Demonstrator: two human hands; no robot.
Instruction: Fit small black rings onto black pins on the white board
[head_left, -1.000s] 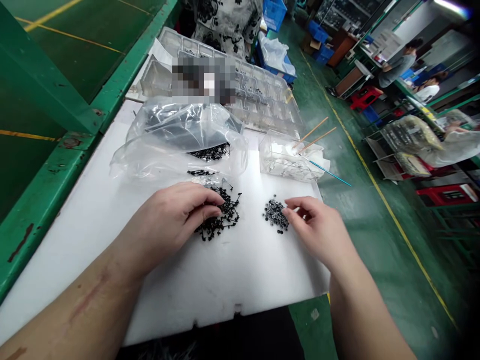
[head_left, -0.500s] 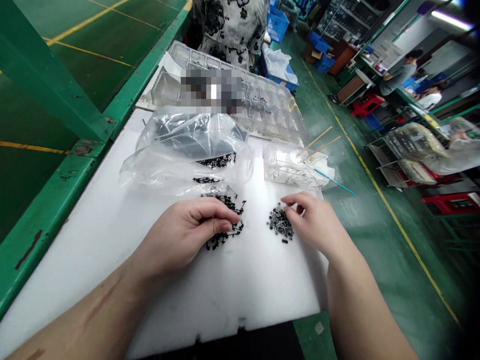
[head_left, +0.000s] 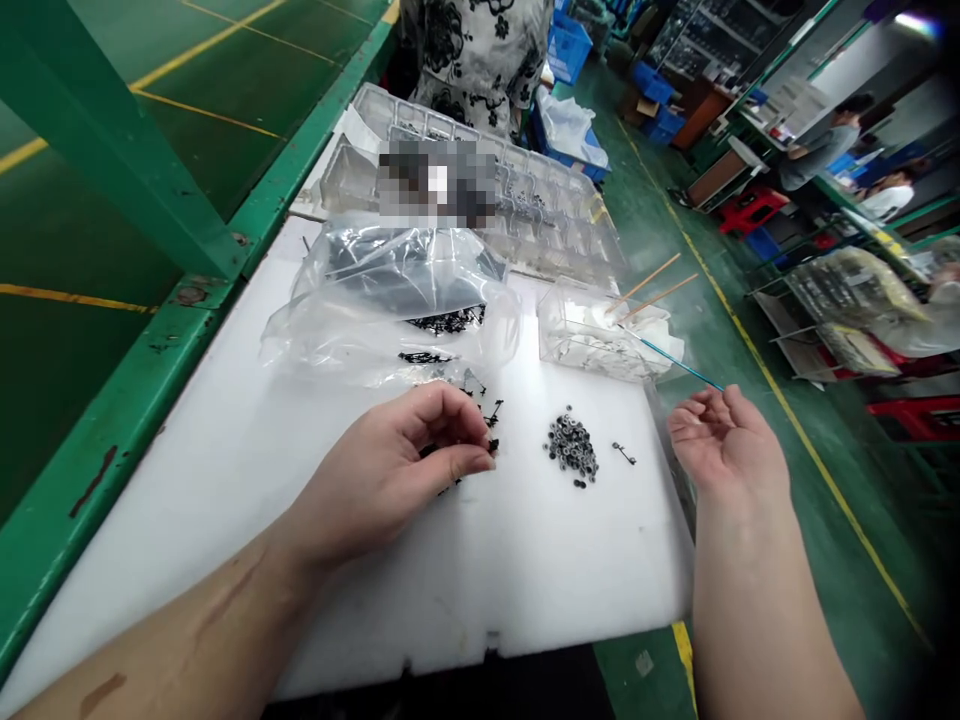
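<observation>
On the left is a green metal bar (head_left: 264, 215), along the edge of the white table (head_left: 225, 430). Next is a clear bag (head_left: 322, 330) with thin black sticks (head_left: 450, 320) inside.

In front of the bag is the left hand (head_left: 409, 460). Its fingers are bent, and the thumb is close to them with a narrow gap. A black bit shows by the tips, but I cannot tell if they hold it. The hand hides most of a loose heap of sticks (head_left: 495, 411) on the table.

To the right is a pile of little rings (head_left: 571, 450). Behind it is a clear box (head_left: 551, 345) with white paper and a blue stick (head_left: 679, 362). Just beside the rings, one stick lies alone (head_left: 624, 453), with what looks like a ring at one end.

Last is the right hand (head_left: 727, 440), past the table's edge, palm up, fingers loosely curled. The blue stick's end meets them in view. I cannot tell if they touch or hold anything.

The sticks look very light and thin, and might bend or snap, so a soft pinch on the middle seems best. The rings look smooth and may roll away, so pinch them by the rim.
</observation>
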